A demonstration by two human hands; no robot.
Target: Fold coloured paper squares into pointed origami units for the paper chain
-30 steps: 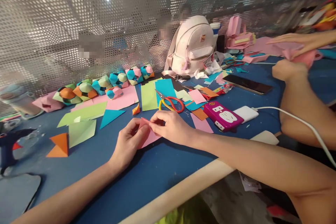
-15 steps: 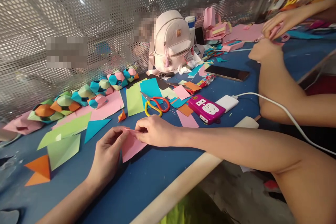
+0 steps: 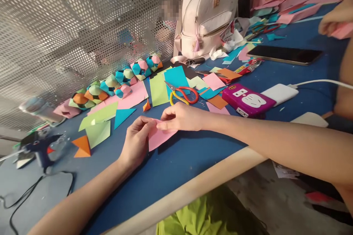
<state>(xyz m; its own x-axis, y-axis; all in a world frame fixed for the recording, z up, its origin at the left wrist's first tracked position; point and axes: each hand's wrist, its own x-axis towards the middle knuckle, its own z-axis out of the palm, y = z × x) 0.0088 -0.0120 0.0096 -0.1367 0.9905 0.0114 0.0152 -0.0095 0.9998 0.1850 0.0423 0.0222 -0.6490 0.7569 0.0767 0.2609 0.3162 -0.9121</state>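
A piece of pink paper [image 3: 160,136] is pinched between both hands just above the blue table [image 3: 193,158]. My left hand [image 3: 137,137] grips its upper left corner between thumb and fingers. My right hand [image 3: 182,117] holds the upper edge, its fingertips close to the left ones. Behind the right hand lie scissors [image 3: 185,94] with red and yellow handles. A small folded orange piece [image 3: 147,105] stands just beyond the left hand. Left of that hand are a blue paper triangle [image 3: 123,116], green paper [image 3: 98,133] and a folded orange paper [image 3: 82,147].
Folded paper balls [image 3: 110,84] line the mesh wall. A glue gun [image 3: 44,150] with a black cord lies at left. A backpack [image 3: 208,14], purple case [image 3: 246,100], white charger [image 3: 280,93] and phone [image 3: 285,54] stand behind and right. Another person's hand [image 3: 336,20] holds pink paper.
The view has swung left and closer, bringing the glue gun into sight and pushing the other person's arms toward the right edge. Both my hands still hold the pink paper.
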